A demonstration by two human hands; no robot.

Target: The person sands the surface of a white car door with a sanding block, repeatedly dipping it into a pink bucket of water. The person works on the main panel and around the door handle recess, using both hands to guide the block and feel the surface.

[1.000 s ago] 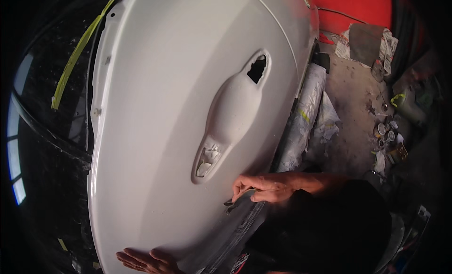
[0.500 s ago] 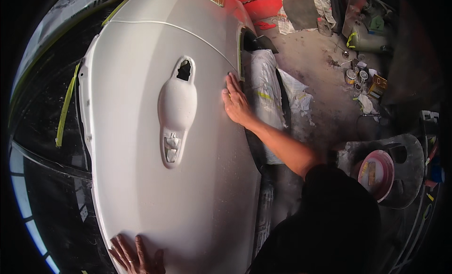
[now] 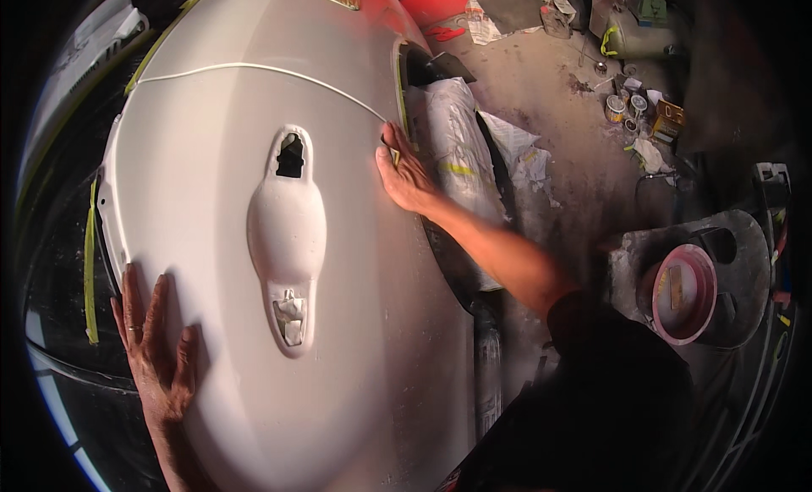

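A pale grey car door panel (image 3: 355, 297) fills the middle, with a matte, dusty surface. Its handle recess (image 3: 286, 230) has a dark hole at the far end and a second opening at the near end. My left hand (image 3: 156, 348) lies on the panel's left edge beside the window, fingers spread and holding nothing. On the far right, my right hand (image 3: 408, 172) presses at the panel's edge close to the seam. Its fingers are bent around a small thin piece with a dark and yellowish edge, mostly hidden by the hand.
Plastic-wrapped wheel covering (image 3: 461, 128) bulges out beside the right forearm. A pink basin (image 3: 709, 280) holding a flat block rests on a dusty plastic stool (image 3: 748, 238). Cans (image 3: 616, 109) and a grey tank (image 3: 639, 37) stand on the floor. Yellow-green tape (image 3: 91, 272) hangs by the window.
My left hand has moved forward along the panel's left edge, its forearm now in view. The right hand stays at the right edge, nearer the seam. The view has shifted.
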